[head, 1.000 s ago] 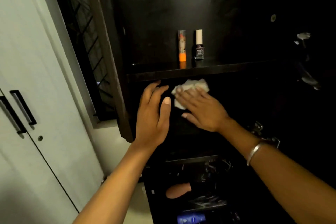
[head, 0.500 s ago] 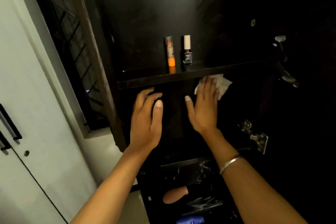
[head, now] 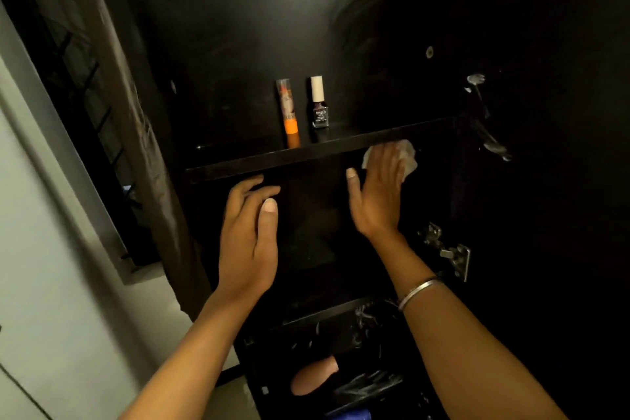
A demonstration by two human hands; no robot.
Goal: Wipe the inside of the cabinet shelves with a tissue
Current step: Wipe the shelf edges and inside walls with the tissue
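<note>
Dark cabinet [head: 238, 27]: right hand [head: 378, 194], fingers straight, presses tissue [head: 407, 157] beneath shelf [head: 306, 153] bearing two small bottles; left hand [head: 250, 232] open, empty.

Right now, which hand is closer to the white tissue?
The right hand. Its fingers press the tissue just under the shelf edge. The left hand is off to the tissue's left and lower, not touching it.
</note>
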